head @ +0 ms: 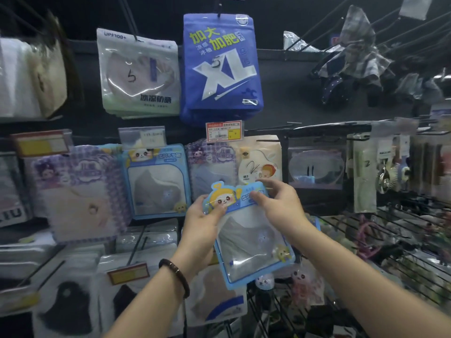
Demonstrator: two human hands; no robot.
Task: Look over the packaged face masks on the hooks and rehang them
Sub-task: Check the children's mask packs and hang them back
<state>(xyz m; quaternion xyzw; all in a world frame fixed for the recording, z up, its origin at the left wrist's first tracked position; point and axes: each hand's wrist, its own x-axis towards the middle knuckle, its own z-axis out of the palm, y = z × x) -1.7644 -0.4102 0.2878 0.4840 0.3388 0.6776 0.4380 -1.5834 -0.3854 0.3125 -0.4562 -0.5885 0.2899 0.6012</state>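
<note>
Both hands grip one blue mask pack (246, 230) by its top edge: left hand (202, 218), right hand (280, 206). Pack tilted, off its hook, below the price tag (223, 131). Matching pack (156, 181) hangs left of it.

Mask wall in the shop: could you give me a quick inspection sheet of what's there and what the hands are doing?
Surface: dark display wall with hooks.
Job's things: blue-bordered mask pack off its hook, held tilted by both hands; a matching pack hangs left of it; blue XL pack and white pack hang above, each marked 5.
Clutter: wire basket of small goods at right; hair accessories upper right.
Grippers: left hand and right hand pinch the pack's top edge.
Cables: nothing seen.
Surroundings: price tag above the held pack; bracelet on left wrist.
</note>
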